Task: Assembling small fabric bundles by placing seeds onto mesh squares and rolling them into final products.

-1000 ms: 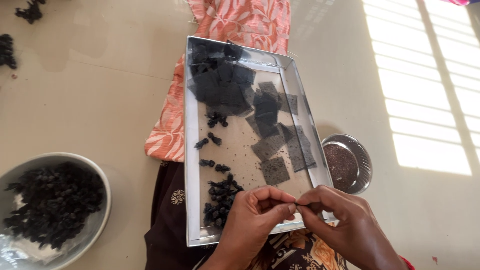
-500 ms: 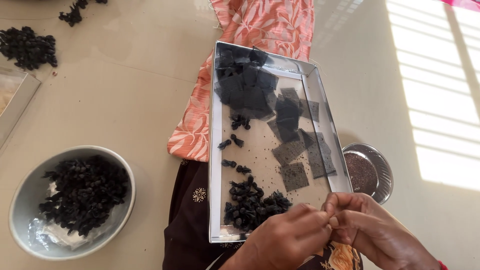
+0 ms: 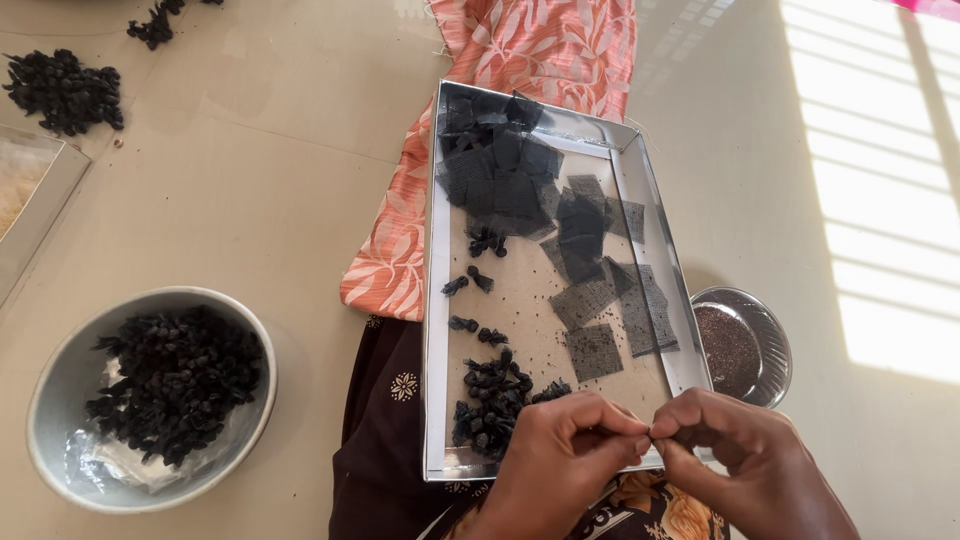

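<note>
Head view?
— Head view looks down on a rectangular silver tray (image 3: 436,300) resting on the person's lap, over a dark garment and an orange leaf-print cloth (image 3: 540,50).

— And the hands?
— Left hand (image 3: 560,465) and right hand (image 3: 745,470) meet at the tray's near edge. Both sets of fingers are pinched shut, tip to tip, on something tiny between them; what it is cannot be made out.

— Where is the material?
— Small black bundles (image 3: 495,395) lie heaped just beyond the left hand, nearer to it than to the right. Black mesh squares (image 3: 590,270) spread toward the tray's far end, along its long axis, running away from the person.

— Anything else?
— A grey bowl (image 3: 60,380) of bundles sits left on the floor; a small steel bowl (image 3: 770,335) of dark grains right.
</note>
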